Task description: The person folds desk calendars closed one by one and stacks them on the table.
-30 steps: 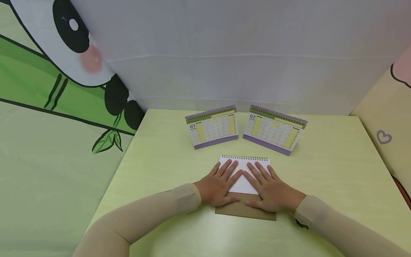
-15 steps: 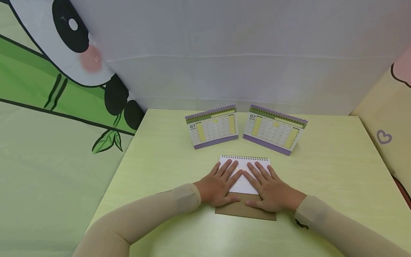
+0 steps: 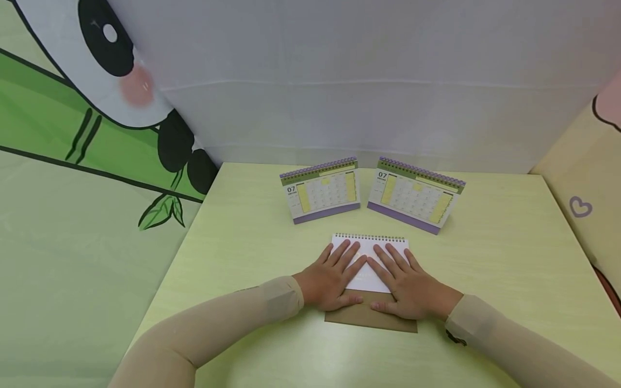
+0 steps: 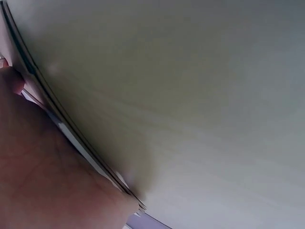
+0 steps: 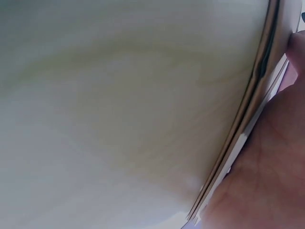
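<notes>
A spiral-bound desk calendar point(image 3: 367, 281) lies flat near the middle of the table, its white page up and a brown card part point(image 3: 371, 318) showing towards the person. On its left half rests my left hand point(image 3: 332, 280), fingers straight and spread. My right hand point(image 3: 409, 285) rests flat on the right half in the same way. The index fingertips nearly meet at the middle of the page. From low down, the left wrist view shows the palm point(image 4: 52, 167) against the calendar's layered edge point(image 4: 71, 129); the right wrist view has the other palm point(image 5: 257, 167) at the opposite edge point(image 5: 238, 119).
Behind the hands stand two tent-shaped desk calendars, a left one point(image 3: 320, 191) and a right one point(image 3: 415, 195), both reading 07 and angled towards each other. The pale yellow table point(image 3: 509, 258) meets a white cloth wall point(image 3: 339, 108) at its back edge.
Both hands stay flat on the calendar in the same place. The head view has shifted very slightly; nothing else visibly moves.
</notes>
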The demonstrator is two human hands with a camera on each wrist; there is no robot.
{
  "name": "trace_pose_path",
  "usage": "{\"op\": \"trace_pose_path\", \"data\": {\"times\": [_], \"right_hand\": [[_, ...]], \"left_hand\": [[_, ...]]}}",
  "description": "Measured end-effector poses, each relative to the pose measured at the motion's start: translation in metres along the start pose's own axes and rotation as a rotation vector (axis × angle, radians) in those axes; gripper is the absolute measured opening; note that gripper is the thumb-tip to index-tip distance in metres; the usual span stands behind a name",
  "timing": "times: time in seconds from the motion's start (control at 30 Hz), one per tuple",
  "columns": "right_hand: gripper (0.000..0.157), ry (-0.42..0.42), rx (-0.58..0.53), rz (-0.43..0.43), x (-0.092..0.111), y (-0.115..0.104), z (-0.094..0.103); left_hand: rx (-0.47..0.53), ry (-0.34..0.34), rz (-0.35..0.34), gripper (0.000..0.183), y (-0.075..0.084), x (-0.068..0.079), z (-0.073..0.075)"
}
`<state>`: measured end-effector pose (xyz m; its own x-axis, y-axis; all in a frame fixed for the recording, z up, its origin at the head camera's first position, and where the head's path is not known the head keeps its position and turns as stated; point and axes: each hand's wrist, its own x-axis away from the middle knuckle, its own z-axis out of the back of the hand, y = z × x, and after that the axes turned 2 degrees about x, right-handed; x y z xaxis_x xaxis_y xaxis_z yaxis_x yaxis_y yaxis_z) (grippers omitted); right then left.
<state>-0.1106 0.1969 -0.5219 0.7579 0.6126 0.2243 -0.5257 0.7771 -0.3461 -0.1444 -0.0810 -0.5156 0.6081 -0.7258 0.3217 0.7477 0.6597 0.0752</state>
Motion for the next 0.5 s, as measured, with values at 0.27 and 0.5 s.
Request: {"op": "trace_pose_path", "data": {"times": [0.27,0.5], "right_hand": [[0.106,-0.006,-0.016,-0.001,0.0004,-0.0009,0.0009],[0.106,-0.008,-0.021,-0.001,0.0007,-0.0015,0.0017]], "left_hand": [[0.006,0.001,-0.002,0.092,0.0001,0.0000,-0.0002],[-0.009,-0.009,0.003,0.092,0.0005,-0.0002,-0.0020]]}}
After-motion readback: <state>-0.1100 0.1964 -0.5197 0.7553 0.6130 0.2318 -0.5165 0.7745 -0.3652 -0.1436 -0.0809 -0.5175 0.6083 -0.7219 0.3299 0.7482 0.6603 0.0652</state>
